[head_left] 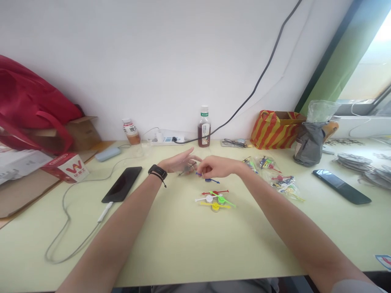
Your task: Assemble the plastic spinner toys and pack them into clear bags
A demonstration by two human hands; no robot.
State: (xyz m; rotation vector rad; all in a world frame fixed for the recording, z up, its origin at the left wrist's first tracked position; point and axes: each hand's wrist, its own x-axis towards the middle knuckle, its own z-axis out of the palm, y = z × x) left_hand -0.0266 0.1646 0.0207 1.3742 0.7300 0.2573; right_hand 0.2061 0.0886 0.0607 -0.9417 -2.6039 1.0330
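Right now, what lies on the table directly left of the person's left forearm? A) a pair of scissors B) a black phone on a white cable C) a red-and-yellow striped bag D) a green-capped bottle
B: a black phone lies screen-up beside the left hand's forearm, with a white cable plugged into its near end; the striped bag and the bottle stand further back by the wall.

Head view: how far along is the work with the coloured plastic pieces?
Four pieces, red, white, green and yellow, lie grouped on the table. The right hand pinches a blue piece; the left hand holds a small clear bag. More filled bags wait to the right.
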